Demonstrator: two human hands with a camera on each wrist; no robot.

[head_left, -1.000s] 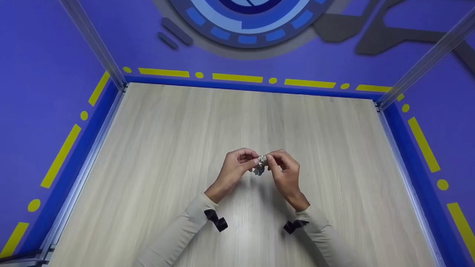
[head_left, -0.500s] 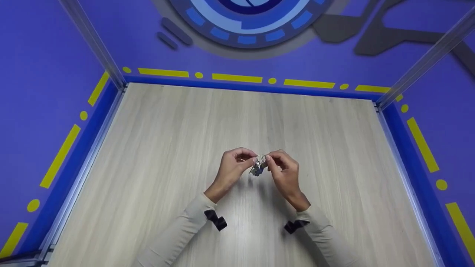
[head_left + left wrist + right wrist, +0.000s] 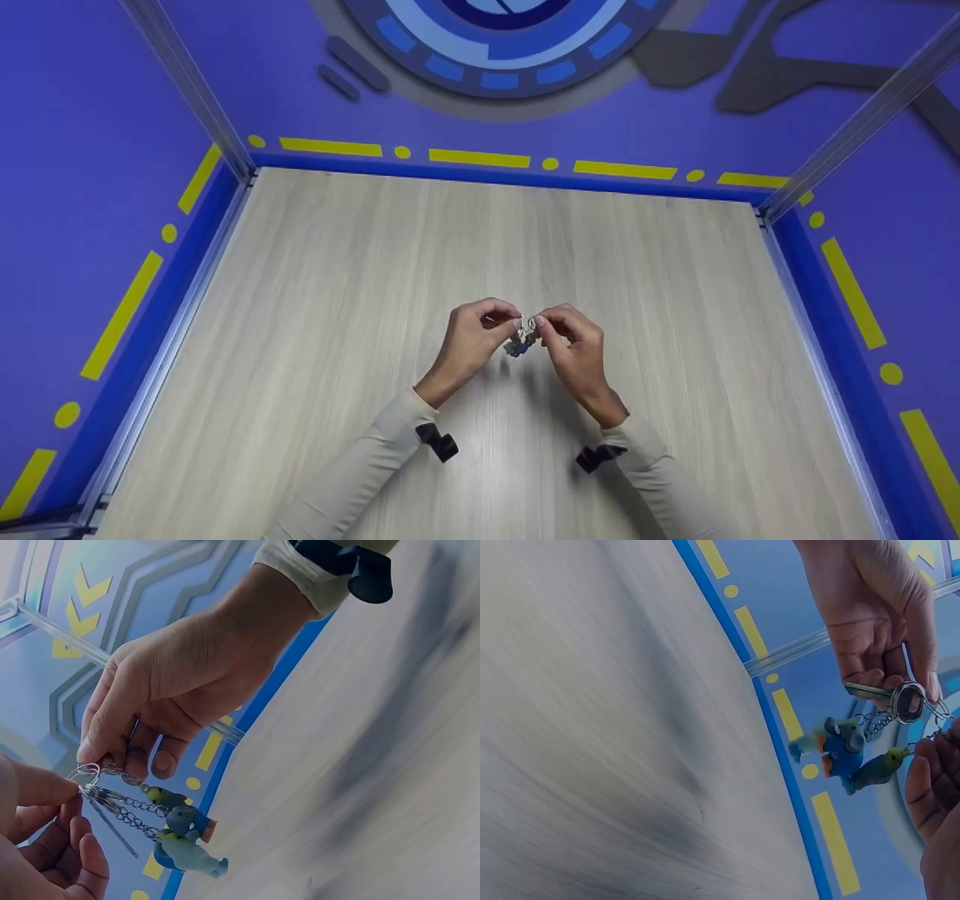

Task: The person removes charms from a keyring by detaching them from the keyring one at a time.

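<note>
A bunch of keyring parts hangs between the hands above the table. The left hand (image 3: 471,337) pinches a metal split ring (image 3: 895,702) that carries a key (image 3: 866,691) and small chains. With thumb and fingertips, the right hand (image 3: 577,346) pinches a thin ring and chain at the same spot. Several small animal charms dangle below: a green bird-like one (image 3: 881,769) on a chain leading to the right hand, a blue one with orange parts (image 3: 843,759), and a pale green one (image 3: 191,853). In the head view the charms (image 3: 517,348) look tiny.
The wood-grain table (image 3: 375,247) spreads around both hands. Blue-purple panels (image 3: 517,139) with yellow markings stand along its back and sides, joined by metal posts (image 3: 202,90). Each sleeved wrist wears a black camera mount (image 3: 439,442).
The fingertips have drawn slightly apart, and the rings show more between them. The charms have swung a little leftward and hang more spread out. The forearms have hardly moved.
</note>
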